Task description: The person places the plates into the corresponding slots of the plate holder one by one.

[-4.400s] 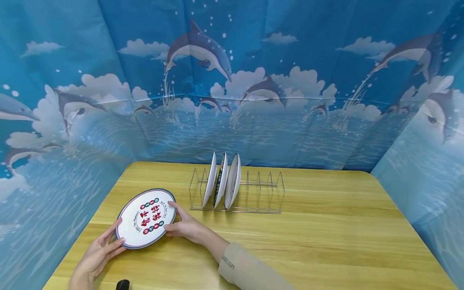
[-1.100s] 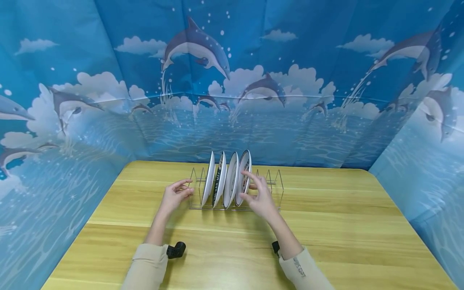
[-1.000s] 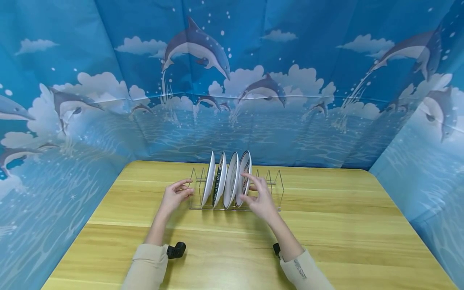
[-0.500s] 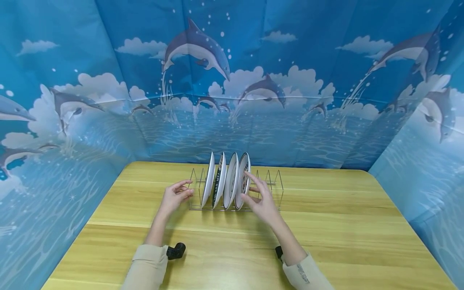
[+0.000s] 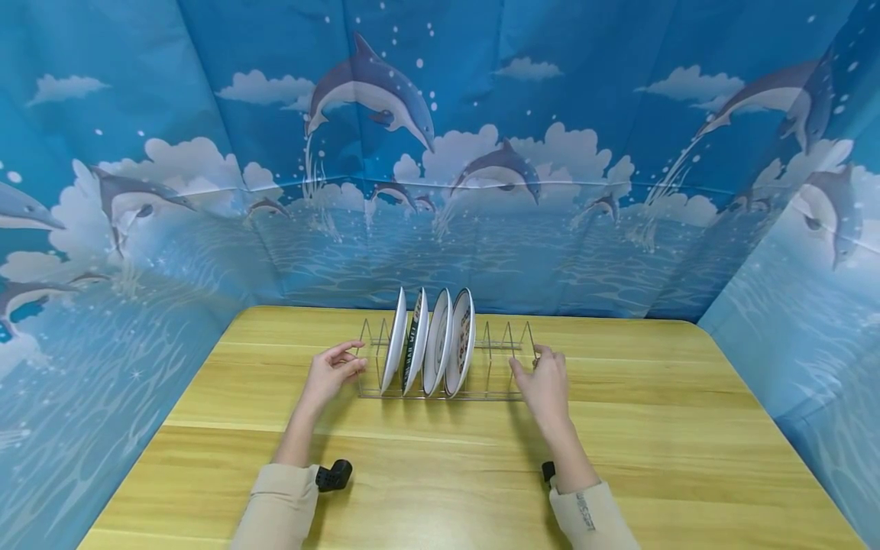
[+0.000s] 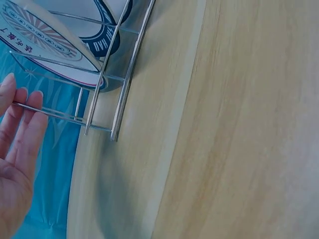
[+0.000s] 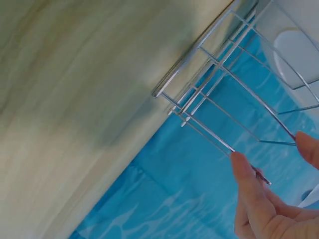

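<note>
A metal wire dish rack (image 5: 490, 397) stands towards the back of the table. Several white plates stand on edge in its left and middle slots: a plain-backed plate (image 5: 395, 344) leftmost, then one with dark lettering (image 5: 415, 347), and rightmost a plate with a coloured print (image 5: 462, 344). My left hand (image 5: 333, 372) pinches the rack's left end wire, its thumb and fingertips meeting on it in the left wrist view. At the opposite end my right hand (image 5: 546, 386) grips the rack's end wires; the right wrist view shows fingers (image 7: 244, 172) on the outermost one.
The wooden table (image 5: 426, 473) carries the rack. A blue dolphin-print cloth (image 5: 440, 229) hangs close behind and at both sides. Black devices sit at both cuffs, the left one (image 5: 334, 475) plainly visible. Unfilled slots lie on the rack's right side.
The printed plate, earlier held in both hands at the left, now stands in the rack. My right hand has left it and moved right to the rack's end. The left hand stays put lately.
</note>
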{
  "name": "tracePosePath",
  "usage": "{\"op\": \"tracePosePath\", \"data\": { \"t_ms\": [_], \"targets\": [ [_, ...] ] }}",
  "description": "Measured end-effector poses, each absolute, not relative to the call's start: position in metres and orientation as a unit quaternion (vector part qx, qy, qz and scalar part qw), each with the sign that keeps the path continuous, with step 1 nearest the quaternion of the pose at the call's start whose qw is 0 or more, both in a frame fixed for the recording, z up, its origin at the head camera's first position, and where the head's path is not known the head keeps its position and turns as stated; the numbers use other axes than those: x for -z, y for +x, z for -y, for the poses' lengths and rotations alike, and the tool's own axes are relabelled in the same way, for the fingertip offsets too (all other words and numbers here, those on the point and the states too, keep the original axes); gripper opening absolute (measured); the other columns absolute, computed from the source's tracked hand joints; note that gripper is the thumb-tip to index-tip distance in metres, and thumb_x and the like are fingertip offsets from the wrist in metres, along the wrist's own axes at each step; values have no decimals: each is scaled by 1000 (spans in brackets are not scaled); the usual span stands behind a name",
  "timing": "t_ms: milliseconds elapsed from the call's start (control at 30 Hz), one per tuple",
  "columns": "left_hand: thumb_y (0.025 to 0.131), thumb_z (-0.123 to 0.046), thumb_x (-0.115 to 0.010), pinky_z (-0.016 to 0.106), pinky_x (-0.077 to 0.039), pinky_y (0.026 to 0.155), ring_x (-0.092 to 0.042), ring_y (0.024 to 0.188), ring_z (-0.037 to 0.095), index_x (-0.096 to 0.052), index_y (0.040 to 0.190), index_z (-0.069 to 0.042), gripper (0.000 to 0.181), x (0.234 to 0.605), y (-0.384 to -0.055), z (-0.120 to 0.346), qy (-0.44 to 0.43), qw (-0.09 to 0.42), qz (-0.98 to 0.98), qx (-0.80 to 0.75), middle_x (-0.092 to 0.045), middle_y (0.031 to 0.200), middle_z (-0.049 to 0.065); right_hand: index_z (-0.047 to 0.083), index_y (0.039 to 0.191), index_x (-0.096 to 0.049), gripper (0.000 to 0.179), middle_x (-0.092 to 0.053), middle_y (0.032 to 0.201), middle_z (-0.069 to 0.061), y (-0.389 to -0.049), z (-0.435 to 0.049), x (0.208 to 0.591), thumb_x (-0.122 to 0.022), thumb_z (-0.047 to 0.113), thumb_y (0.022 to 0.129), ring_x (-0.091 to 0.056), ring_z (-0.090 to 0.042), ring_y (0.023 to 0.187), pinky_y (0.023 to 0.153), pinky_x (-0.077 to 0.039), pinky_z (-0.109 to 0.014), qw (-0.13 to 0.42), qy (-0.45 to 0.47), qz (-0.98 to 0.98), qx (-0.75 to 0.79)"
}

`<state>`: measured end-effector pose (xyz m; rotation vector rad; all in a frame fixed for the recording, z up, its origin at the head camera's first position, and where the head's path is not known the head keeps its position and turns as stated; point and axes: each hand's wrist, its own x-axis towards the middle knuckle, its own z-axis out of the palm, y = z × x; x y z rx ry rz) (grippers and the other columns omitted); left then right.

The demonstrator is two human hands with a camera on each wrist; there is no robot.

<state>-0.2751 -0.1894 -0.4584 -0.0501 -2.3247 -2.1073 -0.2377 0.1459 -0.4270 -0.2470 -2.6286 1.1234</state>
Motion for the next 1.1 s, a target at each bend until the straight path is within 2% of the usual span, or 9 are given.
{"op": "tracePosePath", "data": {
  "t_ms": [100, 300, 400, 467, 533, 633, 700, 900, 1100],
  "targets": [
    [82, -1, -66, 46, -50, 85, -64, 72, 11, -54, 121, 6, 42, 458, -273, 188, -22, -4, 733, 679, -64, 75, -2, -15, 121, -47, 53, -49, 100, -28, -243, -151, 428, -64, 19, 85, -52, -35, 84, 62, -49, -42, 139, -77, 912, -379],
    [81, -2, -67, 49, -50, 84, -67, 76, 17, -50, 121, 9, 45, 459, -257, 174, -48, -32, 716, 696, -65, 74, -1, -14, 122, -49, 49, -51, 93, -25, -269, -172, 427, -62, 16, 86, -48, -29, 75, 57, -42, -36, 124, -42, 918, -374],
    [81, 0, -67, 49, -50, 84, -67, 75, 16, -48, 120, 10, 45, 459, -245, 161, -44, -41, 694, 717, -65, 74, 0, -13, 124, -48, 47, -51, 88, -23, -287, -184, 425, -61, 13, 87, -46, -28, 74, 58, -39, -35, 111, -13, 918, -379],
    [80, 1, -66, 49, -50, 83, -67, 74, 17, -48, 118, 11, 43, 460, -237, 150, -36, -41, 677, 734, -65, 75, 2, -12, 126, -46, 47, -50, 90, -23, -299, -191, 425, -60, 12, 88, -49, -33, 80, 64, -44, -39, 100, 4, 917, -385],
    [79, 2, -67, 49, -51, 81, -67, 74, 18, -49, 115, 11, 41, 461, -231, 138, -26, -39, 665, 745, -65, 74, 3, -12, 128, -44, 48, -49, 97, -26, -310, -197, 426, -58, 12, 89, -51, -39, 92, 76, -48, -45, 89, 15, 917, -388],
    [77, 3, -69, 49, -51, 80, -67, 76, 23, -49, 111, 11, 40, 461, -222, 117, -14, -37, 652, 758, -65, 74, 6, -11, 131, -40, 49, -45, 106, -29, -325, -203, 426, -56, 12, 91, -48, -44, 107, 89, -46, -50, 75, 15, 919, -387],
    [77, 3, -69, 49, -52, 80, -67, 77, 25, -49, 110, 11, 40, 460, -216, 105, -11, -37, 649, 760, -65, 75, 7, -10, 133, -38, 50, -44, 112, -29, -333, -205, 425, -54, 13, 92, -46, -43, 112, 91, -45, -50, 63, 5, 920, -387],
    [78, 5, -67, 47, -54, 77, -67, 77, 24, -47, 109, 12, 37, 462, -208, 81, -25, -45, 648, 760, -65, 75, 6, -4, 138, -33, 50, -42, 118, -27, -344, -201, 417, -49, 14, 95, -43, -40, 114, 83, -46, -46, 35, -30, 921, -386],
    [77, 4, -68, 46, -55, 75, -67, 75, 23, -49, 107, 12, 36, 464, -207, 80, -48, -38, 655, 753, -64, 76, 9, -1, 141, -28, 52, -38, 128, -28, -344, -207, 424, -47, 14, 96, -39, -42, 121, 95, -42, -50, 36, -12, 911, -411]
  ]
}}
